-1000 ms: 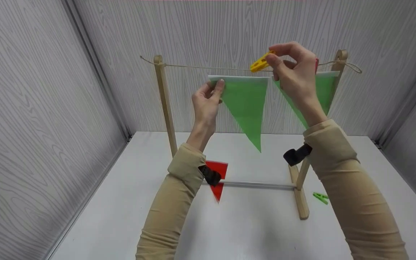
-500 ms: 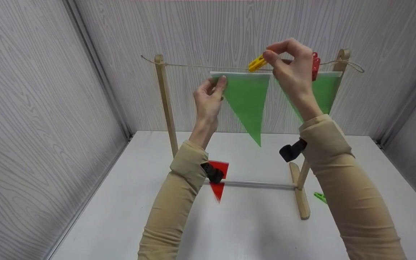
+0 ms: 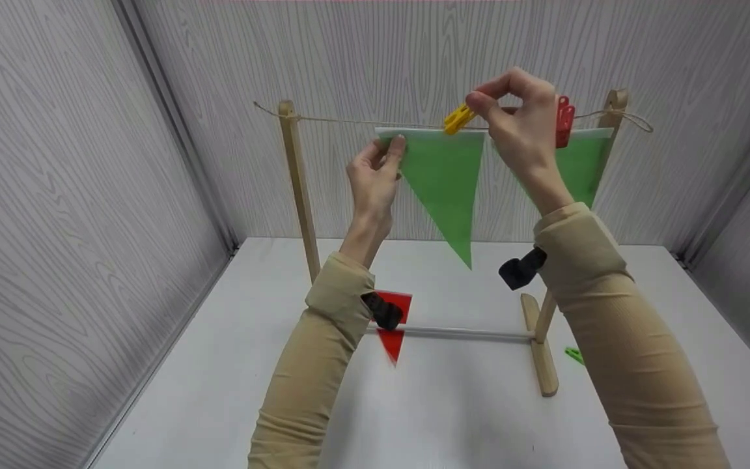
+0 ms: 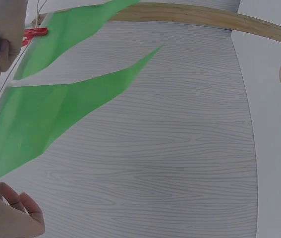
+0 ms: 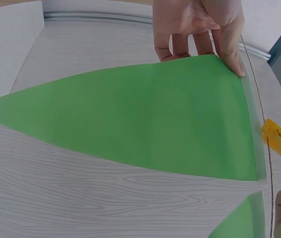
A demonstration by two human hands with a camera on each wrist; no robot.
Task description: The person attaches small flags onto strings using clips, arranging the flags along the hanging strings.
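My left hand (image 3: 374,179) pinches the upper left corner of a green triangular flag (image 3: 446,176), whose white top edge lies along the string (image 3: 349,121). Between thumb and fingers, my right hand (image 3: 523,124) holds a yellow clothespin (image 3: 458,120) at the flag's top edge, right of its middle. In the right wrist view the tip of the yellow clothespin (image 5: 280,141) is at the string beside the white edge; whether it grips the flag I cannot tell. A second green flag (image 3: 583,166) hangs at the right, by a red clothespin (image 3: 564,122).
Wooden posts (image 3: 299,189) stand at both ends of the string, joined low down by a white rod (image 3: 466,333). A red flag (image 3: 396,342) lies by the rod, partly behind my left wrist. A green clothespin (image 3: 573,354) lies right of the wooden foot (image 3: 544,368).
The green flag in my left hand has risen to the string. My right hand has moved slightly left with the yellow clothespin, bringing it down against the flag's top edge.
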